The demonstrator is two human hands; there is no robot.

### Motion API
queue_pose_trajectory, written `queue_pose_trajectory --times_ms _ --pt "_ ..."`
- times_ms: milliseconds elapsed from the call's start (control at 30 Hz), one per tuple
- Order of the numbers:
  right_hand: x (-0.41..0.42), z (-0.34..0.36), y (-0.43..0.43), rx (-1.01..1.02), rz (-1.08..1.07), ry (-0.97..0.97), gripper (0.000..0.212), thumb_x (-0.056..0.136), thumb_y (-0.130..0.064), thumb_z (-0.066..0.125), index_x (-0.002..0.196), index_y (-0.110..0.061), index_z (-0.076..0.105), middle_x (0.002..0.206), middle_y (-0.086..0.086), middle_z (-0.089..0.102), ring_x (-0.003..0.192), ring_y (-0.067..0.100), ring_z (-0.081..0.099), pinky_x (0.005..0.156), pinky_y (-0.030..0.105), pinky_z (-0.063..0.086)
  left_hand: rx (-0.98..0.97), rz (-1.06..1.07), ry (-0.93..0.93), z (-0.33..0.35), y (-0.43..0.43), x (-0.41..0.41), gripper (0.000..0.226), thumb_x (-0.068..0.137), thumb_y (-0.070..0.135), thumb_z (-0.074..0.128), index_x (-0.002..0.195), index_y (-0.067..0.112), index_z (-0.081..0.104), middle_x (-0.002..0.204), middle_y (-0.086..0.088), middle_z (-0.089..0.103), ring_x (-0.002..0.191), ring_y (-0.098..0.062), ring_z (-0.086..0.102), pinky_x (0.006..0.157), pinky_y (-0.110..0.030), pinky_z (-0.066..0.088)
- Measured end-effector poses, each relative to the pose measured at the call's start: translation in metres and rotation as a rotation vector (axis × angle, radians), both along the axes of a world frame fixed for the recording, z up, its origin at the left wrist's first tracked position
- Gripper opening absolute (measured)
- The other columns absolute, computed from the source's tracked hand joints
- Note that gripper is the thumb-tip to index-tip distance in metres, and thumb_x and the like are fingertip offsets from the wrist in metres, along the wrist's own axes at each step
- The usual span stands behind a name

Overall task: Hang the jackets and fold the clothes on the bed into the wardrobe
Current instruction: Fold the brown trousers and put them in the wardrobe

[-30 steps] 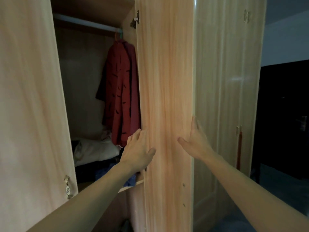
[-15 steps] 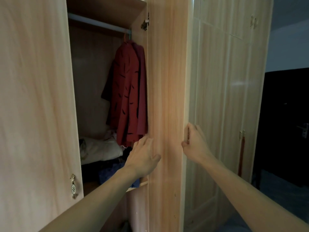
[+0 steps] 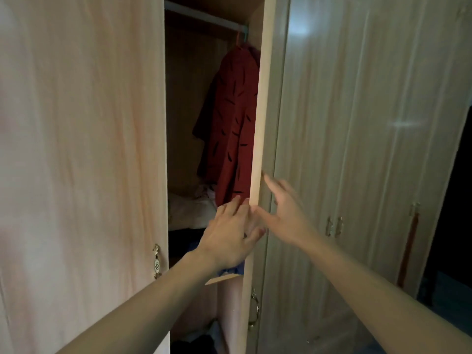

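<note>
A red jacket (image 3: pixel 232 129) with dark dashes hangs on a hanger from the wardrobe's rail (image 3: pixel 204 17). Below it, pale folded clothes (image 3: pixel 189 210) lie on a shelf (image 3: pixel 222 278), with a bit of blue cloth (image 3: pixel 229 270) at the shelf's front. The wardrobe's right door (image 3: pixel 258 123) shows nearly edge-on. My left hand (image 3: pixel 229 233) rests with its fingers against that door's edge and inner side. My right hand (image 3: pixel 286 215) lies spread on the door's outer side. Neither hand holds clothing.
The wardrobe's left door (image 3: pixel 81 149) stands open and fills the left of the view. Shut wardrobe doors (image 3: pixel 357 149) with metal handles (image 3: pixel 334 226) are to the right. A dark opening (image 3: pixel 454 200) lies at the far right. Dark clothes (image 3: pixel 201 341) lie at the wardrobe's bottom.
The right door has swung left, from showing its wide inner face to nearly edge-on. My left hand slid to its edge, and my right hand moved onto its outer side.
</note>
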State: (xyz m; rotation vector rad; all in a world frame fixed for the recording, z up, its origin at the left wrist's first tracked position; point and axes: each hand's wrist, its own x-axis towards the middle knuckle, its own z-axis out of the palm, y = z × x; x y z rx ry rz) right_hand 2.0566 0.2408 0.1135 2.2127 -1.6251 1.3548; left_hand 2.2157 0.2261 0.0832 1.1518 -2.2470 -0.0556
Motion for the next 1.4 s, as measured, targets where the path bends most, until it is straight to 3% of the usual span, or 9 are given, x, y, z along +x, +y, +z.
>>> queue_pose_trajectory --times_ms 133,233,567,733,867,1067,1200,1400 --pt "0.028 0.002 -0.02 0.01 0.002 0.003 0.08 0.091 -0.034 0.067 0.155 -0.031 0.021 0.144 -0.005 0.038 0.128 0.005 0.04 0.111 0.031 0.036 0.004 0.065 -0.041 -0.004 -0.017 0.035 0.077 0.096 0.063 0.038 0.158 0.025 0.012 0.166 0.001 0.008 0.151 -0.022 0.009 0.119 -0.053 0.025" --pt "0.057 0.002 -0.034 0.03 0.004 -0.049 0.083 0.09 -0.029 0.069 0.155 -0.035 0.017 0.151 -0.002 0.033 0.137 0.015 0.037 0.112 0.036 0.032 0.016 0.09 -0.045 -0.005 -0.028 0.058 0.078 0.097 0.062 0.04 0.158 0.027 0.008 0.166 0.001 0.005 0.151 -0.024 0.006 0.119 -0.053 0.023" --pt "0.11 -0.006 -0.084 0.031 -0.018 -0.117 0.088 0.09 -0.035 0.068 0.155 -0.039 0.01 0.159 -0.005 0.025 0.144 0.016 0.029 0.117 0.041 0.029 0.007 0.112 -0.064 -0.027 -0.069 0.12 0.068 0.098 0.064 0.027 0.158 0.036 0.007 0.166 0.0 0.004 0.152 -0.023 0.003 0.123 -0.043 0.014" --pt "0.12 -0.013 -0.107 0.001 -0.007 -0.127 0.086 0.09 -0.042 0.066 0.155 -0.039 0.01 0.162 -0.006 0.022 0.148 0.016 0.022 0.119 0.039 0.023 0.036 0.144 -0.058 -0.04 -0.091 0.139 0.069 0.098 0.064 0.023 0.158 0.033 0.008 0.167 0.001 0.004 0.152 -0.022 0.002 0.123 -0.042 0.012" --pt "0.126 -0.015 -0.129 -0.006 -0.021 -0.098 0.088 0.088 -0.049 0.065 0.155 -0.042 0.009 0.165 -0.001 0.005 0.151 0.021 0.006 0.119 0.044 0.016 0.031 0.203 -0.025 -0.042 -0.112 0.152 0.07 0.098 0.064 0.023 0.158 0.031 0.009 0.166 0.001 0.006 0.152 -0.022 0.004 0.122 -0.042 0.015" --pt "0.134 -0.014 -0.165 -0.138 0.043 -0.049 0.092 0.083 -0.045 0.073 0.155 -0.026 0.018 0.165 0.001 -0.005 0.152 0.017 -0.006 0.123 0.044 0.01 -0.032 0.276 -0.064 -0.027 -0.129 0.166 0.072 0.098 0.065 0.02 0.158 0.026 0.011 0.166 -0.002 0.007 0.152 -0.023 0.004 0.122 -0.044 0.017" --pt "0.139 -0.014 -0.188 -0.162 0.095 -0.031 0.099 0.082 -0.046 0.074 0.156 -0.036 0.009 0.165 -0.002 -0.012 0.152 0.019 -0.008 0.122 0.045 0.012 -0.112 0.346 -0.072 -0.013 -0.144 0.176 0.084 0.086 0.071 0.005 0.157 0.027 0.015 0.165 -0.005 0.012 0.151 -0.027 0.008 0.122 -0.045 0.017" --pt "0.148 -0.018 -0.219 -0.216 -0.016 0.103 0.108 0.077 -0.055 0.074 0.156 -0.035 0.004 0.164 0.005 -0.012 0.151 0.024 -0.011 0.118 0.058 0.019 -0.174 0.439 -0.157 -0.021 -0.165 0.18 0.066 0.098 0.059 0.027 0.156 0.029 0.017 0.165 -0.005 0.008 0.151 -0.028 0.004 0.121 -0.046 0.016"
